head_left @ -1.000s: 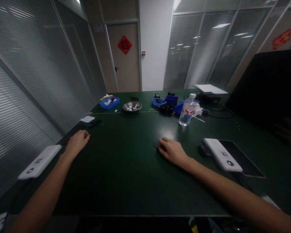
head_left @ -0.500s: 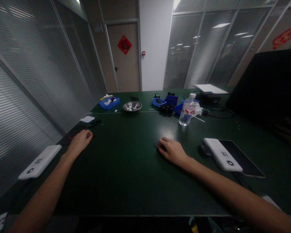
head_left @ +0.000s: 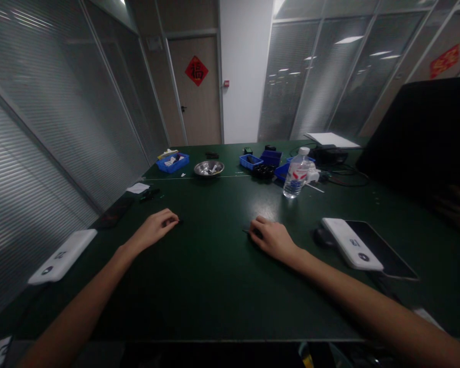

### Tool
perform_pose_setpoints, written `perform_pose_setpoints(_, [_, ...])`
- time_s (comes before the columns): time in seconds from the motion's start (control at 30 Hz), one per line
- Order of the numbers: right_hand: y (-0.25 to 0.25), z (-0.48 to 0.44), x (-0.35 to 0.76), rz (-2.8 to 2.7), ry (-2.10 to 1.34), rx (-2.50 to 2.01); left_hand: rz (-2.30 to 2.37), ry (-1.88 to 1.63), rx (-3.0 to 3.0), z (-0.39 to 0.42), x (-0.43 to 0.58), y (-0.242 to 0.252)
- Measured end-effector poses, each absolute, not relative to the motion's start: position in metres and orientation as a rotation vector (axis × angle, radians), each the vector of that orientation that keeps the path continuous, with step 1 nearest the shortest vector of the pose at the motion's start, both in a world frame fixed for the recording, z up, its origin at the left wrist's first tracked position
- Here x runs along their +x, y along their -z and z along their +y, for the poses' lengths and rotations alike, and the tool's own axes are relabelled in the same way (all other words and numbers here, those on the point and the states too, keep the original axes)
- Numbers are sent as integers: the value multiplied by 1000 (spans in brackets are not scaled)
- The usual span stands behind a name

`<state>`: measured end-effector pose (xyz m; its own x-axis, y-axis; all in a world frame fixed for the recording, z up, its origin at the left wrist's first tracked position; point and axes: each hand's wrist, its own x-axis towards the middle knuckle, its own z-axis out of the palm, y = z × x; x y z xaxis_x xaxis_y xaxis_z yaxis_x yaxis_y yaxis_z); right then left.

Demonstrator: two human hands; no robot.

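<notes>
My left hand [head_left: 159, 226] is over the left half of the dark green table [head_left: 210, 286], its fingers pinched on a small dark piece [head_left: 181, 221] that pokes out past the fingertips. What kind of piece this is cannot be made out. My right hand [head_left: 270, 236] rests on the table right of the middle, fingers curled closed. A thin, dark, pointed thing [head_left: 246, 231] sticks out to the left from its fingertips; most of it is hidden by the fingers. The two hands are well apart.
Beyond my right hand stands a water bottle [head_left: 296, 174]. A white power bank [head_left: 352, 244] lies on a dark tablet [head_left: 383, 250], and another power bank [head_left: 63, 256] is at left. Further back are a metal bowl [head_left: 209, 168] and blue trays [head_left: 173, 162]. Another person's hand [head_left: 458, 207] shows at right.
My left hand has moved right, from the table's left side toward the middle, with the small dark piece in its fingers. My right hand stays where it was.
</notes>
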<state>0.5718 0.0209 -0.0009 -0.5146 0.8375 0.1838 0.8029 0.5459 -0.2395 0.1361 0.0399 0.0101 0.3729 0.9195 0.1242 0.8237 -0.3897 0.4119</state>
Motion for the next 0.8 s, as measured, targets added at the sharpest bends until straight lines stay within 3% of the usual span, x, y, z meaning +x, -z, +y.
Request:
perform_pose_setpoints(0.5, [-1, 19, 569, -2503, -206, -1397, 808, -472, 2689, -7, 281, -17])
perform_pose_setpoints(0.8, [-1, 19, 569, -2520, -173, -1391, 833, -639, 2526, -7, 300, 4])
